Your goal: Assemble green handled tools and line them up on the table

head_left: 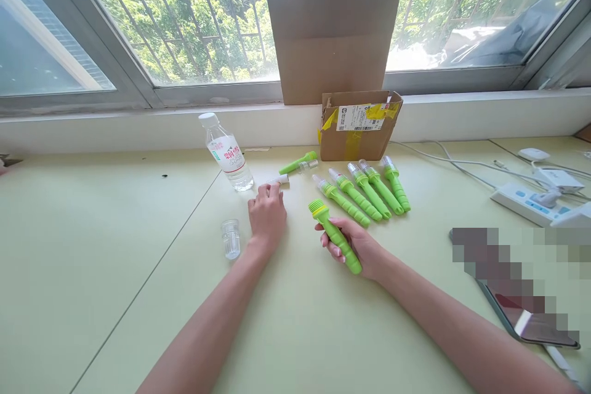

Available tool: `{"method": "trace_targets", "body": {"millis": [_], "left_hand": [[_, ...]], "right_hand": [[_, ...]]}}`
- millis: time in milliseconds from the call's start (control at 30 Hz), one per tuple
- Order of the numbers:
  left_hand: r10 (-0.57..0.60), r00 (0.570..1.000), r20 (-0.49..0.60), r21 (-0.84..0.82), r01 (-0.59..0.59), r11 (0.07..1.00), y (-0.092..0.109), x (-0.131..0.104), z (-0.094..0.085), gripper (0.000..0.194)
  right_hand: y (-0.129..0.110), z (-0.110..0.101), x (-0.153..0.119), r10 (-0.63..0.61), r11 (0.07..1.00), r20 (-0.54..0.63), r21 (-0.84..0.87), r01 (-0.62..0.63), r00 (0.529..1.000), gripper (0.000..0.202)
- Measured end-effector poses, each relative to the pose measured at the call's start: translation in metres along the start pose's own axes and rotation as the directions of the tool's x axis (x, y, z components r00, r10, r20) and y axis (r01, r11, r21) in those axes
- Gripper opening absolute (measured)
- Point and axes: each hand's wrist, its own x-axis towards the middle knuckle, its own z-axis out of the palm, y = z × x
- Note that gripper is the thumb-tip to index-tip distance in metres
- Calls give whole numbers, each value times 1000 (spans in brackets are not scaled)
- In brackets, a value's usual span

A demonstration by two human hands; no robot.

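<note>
My right hand (353, 246) grips a green handle (341, 242) with a ridged, comb-like head and a yellow-green ring, held tilted above the table. My left hand (268, 212) is closed, its curled fingers at a small white cylinder (282, 180) lying on the table; the fingertips are partly hidden. Left of that wrist stands a clear plastic cup-like cap (231, 239). Beyond the left hand lies another green handle (298, 163), beside a clear ribbed cap (308, 165). Several green handles with clear caps (364, 189) lie in a slanted row past my right hand.
A water bottle (227, 152) stands left of my left hand. Behind the row is an open cardboard box (357, 129) against the window ledge. At right are a power strip (521, 203) with cables and a phone (530, 314), partly pixelated. A seam crosses the pale table (115, 228).
</note>
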Motion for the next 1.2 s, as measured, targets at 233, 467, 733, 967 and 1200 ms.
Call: {"method": "trace_targets", "body": {"millis": [233,467,733,967,1200], "left_hand": [[-180,964,194,-820,260,510,4,0,-4,27],[-130,898,420,-896,434,98,12,-2,-13,31],[8,893,450,-887,446,119,17,-5,-22,38],[109,858,502,-865,499,51,19,-7,-25,46],[133,841,525,-845,534,-40,23,-9,-25,44]], "right_hand": [[-1,0,0,36,997,17,-65,-35,999,30],[1,-2,3,20,993,60,-117,-13,998,28],[1,-2,2,0,986,110,-163,18,994,29],[3,0,1,-15,989,109,-146,31,994,32],[3,0,0,-42,991,122,-120,57,992,33]]}}
